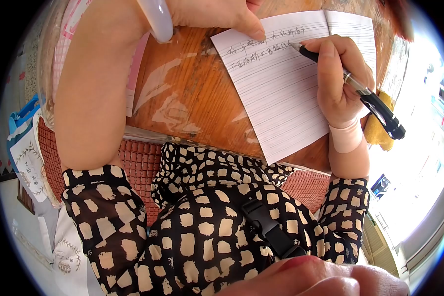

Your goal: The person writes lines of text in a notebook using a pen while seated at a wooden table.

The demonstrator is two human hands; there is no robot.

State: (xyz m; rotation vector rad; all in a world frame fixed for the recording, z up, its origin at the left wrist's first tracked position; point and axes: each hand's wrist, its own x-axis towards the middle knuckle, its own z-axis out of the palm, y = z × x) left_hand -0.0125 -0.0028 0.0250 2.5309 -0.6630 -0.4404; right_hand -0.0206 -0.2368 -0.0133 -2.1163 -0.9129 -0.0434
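Watching rn: R hand [336, 91] gripping pen [367, 97], tip at paper [281, 101] on table [207, 81]. L hand [212, 12] has thumb on paper's edge, can't tell re fingers. Pen's prob light, stiff, slick; hold nr tip. Paper's prob thin, creases ez, press by edges.

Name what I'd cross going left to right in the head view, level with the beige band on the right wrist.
Blue-and-white bag, left forearm, wooden tabletop, lined paper, beige wrist band, yellow object.
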